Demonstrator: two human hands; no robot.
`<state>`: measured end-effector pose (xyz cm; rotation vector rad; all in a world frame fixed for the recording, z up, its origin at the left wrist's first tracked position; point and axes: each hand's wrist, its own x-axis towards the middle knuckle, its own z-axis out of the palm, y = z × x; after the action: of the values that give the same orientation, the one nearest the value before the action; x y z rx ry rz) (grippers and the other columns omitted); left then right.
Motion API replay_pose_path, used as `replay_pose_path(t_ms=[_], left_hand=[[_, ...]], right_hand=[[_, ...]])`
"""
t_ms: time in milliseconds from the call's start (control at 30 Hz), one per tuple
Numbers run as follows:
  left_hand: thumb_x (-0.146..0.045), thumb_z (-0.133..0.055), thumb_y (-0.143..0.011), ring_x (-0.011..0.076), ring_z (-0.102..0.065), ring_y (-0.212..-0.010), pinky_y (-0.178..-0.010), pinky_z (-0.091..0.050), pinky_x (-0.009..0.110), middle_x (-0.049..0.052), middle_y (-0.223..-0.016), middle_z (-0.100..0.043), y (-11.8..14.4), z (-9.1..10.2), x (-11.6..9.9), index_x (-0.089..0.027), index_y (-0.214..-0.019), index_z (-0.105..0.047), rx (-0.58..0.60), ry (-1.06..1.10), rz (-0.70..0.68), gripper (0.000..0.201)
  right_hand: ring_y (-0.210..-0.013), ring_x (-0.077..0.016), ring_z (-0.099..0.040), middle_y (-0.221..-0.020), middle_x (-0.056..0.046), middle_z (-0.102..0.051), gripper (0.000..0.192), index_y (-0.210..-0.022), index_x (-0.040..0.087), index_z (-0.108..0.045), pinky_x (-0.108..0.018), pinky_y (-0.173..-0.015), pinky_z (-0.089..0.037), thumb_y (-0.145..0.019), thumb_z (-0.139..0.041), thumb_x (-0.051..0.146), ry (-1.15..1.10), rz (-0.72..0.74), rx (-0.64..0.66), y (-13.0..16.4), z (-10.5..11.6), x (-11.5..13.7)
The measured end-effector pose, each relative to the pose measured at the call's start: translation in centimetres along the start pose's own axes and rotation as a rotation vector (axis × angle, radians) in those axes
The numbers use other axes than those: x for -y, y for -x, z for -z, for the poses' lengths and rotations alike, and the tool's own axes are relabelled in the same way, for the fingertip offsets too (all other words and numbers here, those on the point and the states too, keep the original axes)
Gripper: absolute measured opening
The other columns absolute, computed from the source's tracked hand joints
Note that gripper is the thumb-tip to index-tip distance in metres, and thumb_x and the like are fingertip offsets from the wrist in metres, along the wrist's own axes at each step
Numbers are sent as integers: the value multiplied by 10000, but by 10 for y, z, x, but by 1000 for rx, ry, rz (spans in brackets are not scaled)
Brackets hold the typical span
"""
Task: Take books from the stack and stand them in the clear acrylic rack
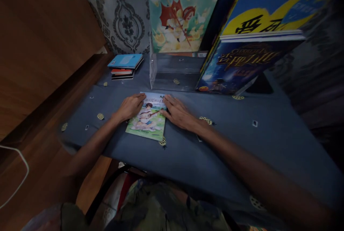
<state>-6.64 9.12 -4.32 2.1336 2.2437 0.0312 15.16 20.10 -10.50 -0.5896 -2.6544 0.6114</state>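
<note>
A thin illustrated book [146,121] lies flat on the table, its cover showing a seated figure playing a stringed instrument on green grass. At its upper left edge, my left hand [131,107] is closed on the book, fingertips by the top corner. My right hand [177,112] grips the opposite edge, its fingers near the upper right corner and the thumb over the cover. The undersides of both hands are hidden.
A grey-blue patterned cloth [228,145] covers the table. Behind the book stands a clear acrylic rack [174,75] with a large picture book [178,19]. Upright books [242,60] stand at right; a small stack of books [125,61] lies back left. A white cable [25,163] hangs left.
</note>
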Motion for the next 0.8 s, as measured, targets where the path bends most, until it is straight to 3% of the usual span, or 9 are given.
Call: replay_pose_path(t_ms=[133,300,533,667,800], left_hand=[[-305,-279,-1029,203,-355,-1481,-1212,-305,385,120,-1606,-361,24,-11,16,-127,-1515,-387,7,80,-96,529],[-381,-199,-1060,204,-107,-1557,-1258,-134,455,111,-1671,-164,67,-14,10,-155,-1594,-181,106,81,-136,580],[-416,-271,-1063,226,-113,-1556,-1256,-67,501,147,-1664,-176,100,-17,-22,-156,-1598,-137,133,-51,-278,610],[-463,-323,-1052,202,-82,-1558,-1263,-68,455,132,-1667,-174,99,-21,-53,-169,-1598,-106,116,-61,-419,657],[-516,-297,-1048,190,-69,-1560,-1266,-40,418,120,-1669,-173,84,-23,-78,-153,-1599,-114,140,-9,-529,685]], right_hand=[[-1498,-358,-293,-1580,-187,-401,678,-1475,123,-445,-579,-1229,-266,-958,-457,561,-49,-10,-9,-11,-3,-5],[-1504,-353,-280,-1593,-165,-385,665,-1488,154,-429,-577,-1239,-245,-964,-452,564,-62,-4,-33,-8,-8,-6],[-1499,-355,-292,-1590,-164,-390,666,-1493,154,-428,-597,-1228,-254,-968,-448,564,-69,7,-39,-8,-8,-8],[-1493,-345,-311,-1571,-189,-413,678,-1464,97,-474,-552,-1237,-255,-969,-449,561,-85,11,-29,-9,-6,-9],[-1491,-320,-324,-1555,-158,-451,715,-1447,127,-515,-535,-1240,-240,-969,-378,642,-181,3,-32,-11,-2,-13]])
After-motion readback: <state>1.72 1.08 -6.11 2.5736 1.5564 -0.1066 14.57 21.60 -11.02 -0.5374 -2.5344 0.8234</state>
